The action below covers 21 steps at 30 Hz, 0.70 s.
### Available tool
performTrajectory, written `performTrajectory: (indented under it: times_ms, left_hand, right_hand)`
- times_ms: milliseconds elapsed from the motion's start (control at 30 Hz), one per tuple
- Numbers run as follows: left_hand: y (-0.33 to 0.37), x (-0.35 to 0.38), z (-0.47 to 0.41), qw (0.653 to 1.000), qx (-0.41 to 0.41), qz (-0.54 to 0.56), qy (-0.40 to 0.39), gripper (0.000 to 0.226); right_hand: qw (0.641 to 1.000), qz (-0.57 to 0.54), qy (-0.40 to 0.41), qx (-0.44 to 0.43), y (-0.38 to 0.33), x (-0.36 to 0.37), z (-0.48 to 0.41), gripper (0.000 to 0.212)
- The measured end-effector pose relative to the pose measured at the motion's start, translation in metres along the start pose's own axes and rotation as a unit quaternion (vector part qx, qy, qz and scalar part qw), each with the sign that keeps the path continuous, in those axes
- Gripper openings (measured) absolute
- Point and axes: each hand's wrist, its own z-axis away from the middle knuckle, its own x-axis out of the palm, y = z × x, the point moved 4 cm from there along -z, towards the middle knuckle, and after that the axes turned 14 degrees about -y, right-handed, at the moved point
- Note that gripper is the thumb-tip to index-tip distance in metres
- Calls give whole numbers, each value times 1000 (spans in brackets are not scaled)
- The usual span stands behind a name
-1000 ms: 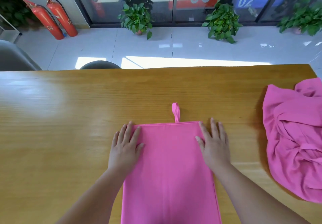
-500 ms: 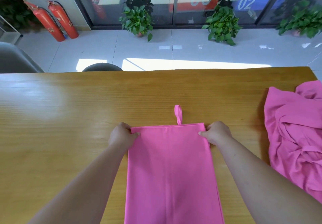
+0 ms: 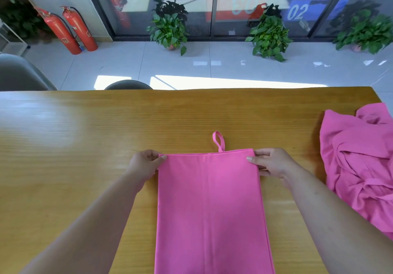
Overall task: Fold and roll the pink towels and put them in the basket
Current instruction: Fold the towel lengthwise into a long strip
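Note:
A folded pink towel (image 3: 210, 205) lies flat as a long strip on the wooden table (image 3: 85, 137), running from the middle toward me. Its hanging loop (image 3: 218, 141) sticks out past the far edge. My left hand (image 3: 144, 165) pinches the far left corner between thumb and fingers. My right hand (image 3: 271, 162) pinches the far right corner the same way. A heap of crumpled pink towels (image 3: 361, 163) sits at the table's right edge. No basket is in view.
The table's far edge runs across the middle of the view, with a dark chair back (image 3: 127, 84) just behind it. Beyond are a tiled floor, potted plants (image 3: 169, 28) and two red fire extinguishers (image 3: 70, 28) by a glass wall.
A second ago both hands lay flat on the towel's far end. They have since curled and pinched its two far corners, and they still hold them.

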Motion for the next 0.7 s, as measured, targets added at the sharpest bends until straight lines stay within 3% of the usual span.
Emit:
performTrajectory:
  times_ms: [133,267,333,433,567,633,700]
  left_hand:
    - [19,-14,30,984,62,117,-118,36]
    - [31,-27,58,925,120,265,-243,32]
    - [30,-19,56,948,110,219,-204,23]
    - [36,-7,46,993,73,24,-89,25]
    - [49,-4,51,959,125,171,-189,15]
    - [38,-5,48,975,106,124,-150,23]
    - [30,-5,44,992,71,38,-95,29]
  right_hand:
    - [997,-17,-44,-57,-22,-10,29,32]
    - [976,-98,-129,-144,-38,-13,61,15]
    - [987,-69,-92,-114,-23,-10,49,15]
    - [996,1,11,-94,-11,-3,33,23]
    - [976,-121,-28,-178,-24,-7,46,28]
    - [983,-110,-11,-148,-10,-6,45,32]
    - [993,-59,15,-98,5,-4,42,23]
